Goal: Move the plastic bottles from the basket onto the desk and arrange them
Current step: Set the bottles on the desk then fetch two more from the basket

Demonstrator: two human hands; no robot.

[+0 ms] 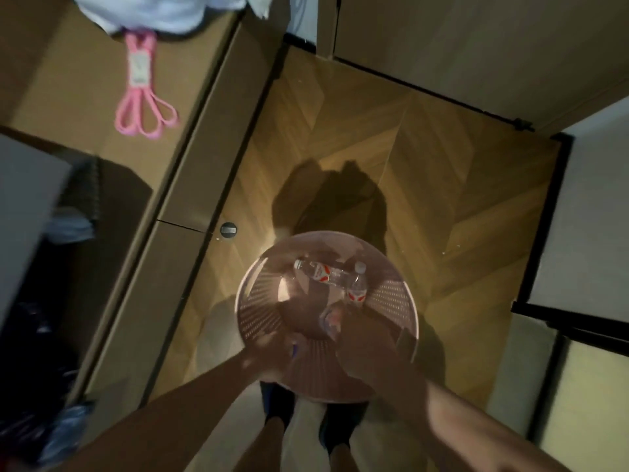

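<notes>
You are standing over the basket (253,311), a round pink perforated one sitting on the wooden floor, and both your arms are reaching down to its near rim. Your left hand (269,356) is meeting the rim at about 7 o'clock and your right hand (367,352) at about 5 o'clock. Both are dark and blurred, so I cannot tell how far the fingers are closing, or whether either one is actually gripping the rim or a bottle.

The bottles are lying in the far half of the basket. One bottle (315,270) is lying on its side at about 12 o'clock, long axis running 10 to 4, cap pointing toward 10. A second bottle (357,284) is lying just beside it at 1 o'clock, long axis closer to 12 to 6, cap pointing toward 12. Their lower ends look to be touching or crossing. Something pale nearer the middle may be a third, too blurred to call.

Both bottles are lying ahead of your hands, and your right hand looks nearer to the second one. The desk (85,80) is running along your 10 o'clock side.
</notes>
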